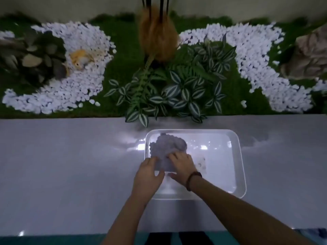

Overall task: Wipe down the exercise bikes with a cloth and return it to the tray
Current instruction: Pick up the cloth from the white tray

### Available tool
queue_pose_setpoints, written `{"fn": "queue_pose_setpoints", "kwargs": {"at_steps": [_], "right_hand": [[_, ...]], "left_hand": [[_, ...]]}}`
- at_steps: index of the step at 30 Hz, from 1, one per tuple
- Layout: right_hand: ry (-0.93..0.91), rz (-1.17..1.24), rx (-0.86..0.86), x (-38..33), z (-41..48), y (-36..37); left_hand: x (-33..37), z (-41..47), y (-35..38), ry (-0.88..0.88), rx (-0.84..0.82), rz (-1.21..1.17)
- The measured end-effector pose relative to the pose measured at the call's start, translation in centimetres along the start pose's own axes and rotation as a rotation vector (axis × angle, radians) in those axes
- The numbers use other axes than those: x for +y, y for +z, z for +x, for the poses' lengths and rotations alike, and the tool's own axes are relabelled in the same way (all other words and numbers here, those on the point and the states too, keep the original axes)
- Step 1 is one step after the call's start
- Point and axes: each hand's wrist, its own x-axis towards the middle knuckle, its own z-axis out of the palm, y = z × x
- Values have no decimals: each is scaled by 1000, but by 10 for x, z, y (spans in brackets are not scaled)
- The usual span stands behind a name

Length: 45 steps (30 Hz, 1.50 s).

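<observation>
A crumpled grey cloth lies in the left part of a white plastic tray on a glossy grey ledge. My left hand grips the cloth's near left edge, over the tray's left rim. My right hand lies on the cloth's near right part with its fingers curled into the fabric; a dark band circles that wrist. No exercise bike is in view.
The grey ledge runs across the whole view. Behind it lies a decorative bed with white pebbles, green moss and striped-leaf plants that overhang the ledge near the tray's far edge. A teal floor strip shows at the bottom.
</observation>
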Motion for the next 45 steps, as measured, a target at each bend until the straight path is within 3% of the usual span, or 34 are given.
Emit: {"fn": "queue_pose_setpoints", "kwargs": {"at_steps": [3,6,9,16,22,32,45], "right_hand": [[36,-188,126,-4,16,9],[16,-210,207,-8,22,14],[9,-103,194,-9,26,5],[49,38,365,-16,-14,-36],[260,107,434,-14,-93,-94],[656,245,791,49,-313,-146],[1241,293,1151,147,-708,-104]], "left_hand": [[-7,12,7,61,17,-8],[-12,16,9,68,21,0],[-10,17,4,105,35,1],[25,3,-24,290,39,173],[94,-22,-34,505,-24,322],[253,-128,47,952,-128,488],[423,-397,291,1553,-378,579]]}}
